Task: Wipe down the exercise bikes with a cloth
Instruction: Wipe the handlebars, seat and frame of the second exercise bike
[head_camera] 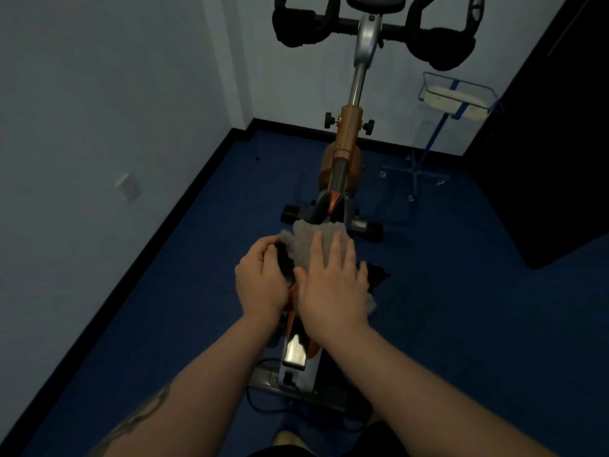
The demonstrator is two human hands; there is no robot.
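Observation:
An orange and grey exercise bike stands before me, its black handlebars at the top of the view. A grey cloth lies over the black saddle, which is mostly hidden. My right hand presses flat on the cloth with straight fingers. My left hand grips the saddle's left edge, fingers curled round it, touching the cloth's corner.
White walls meet in a corner at left and behind the bike. A blue wheeled stand with a tray is at the back right. A dark cabinet stands on the right. Blue floor surrounds the bike; a black cable lies by its rear base.

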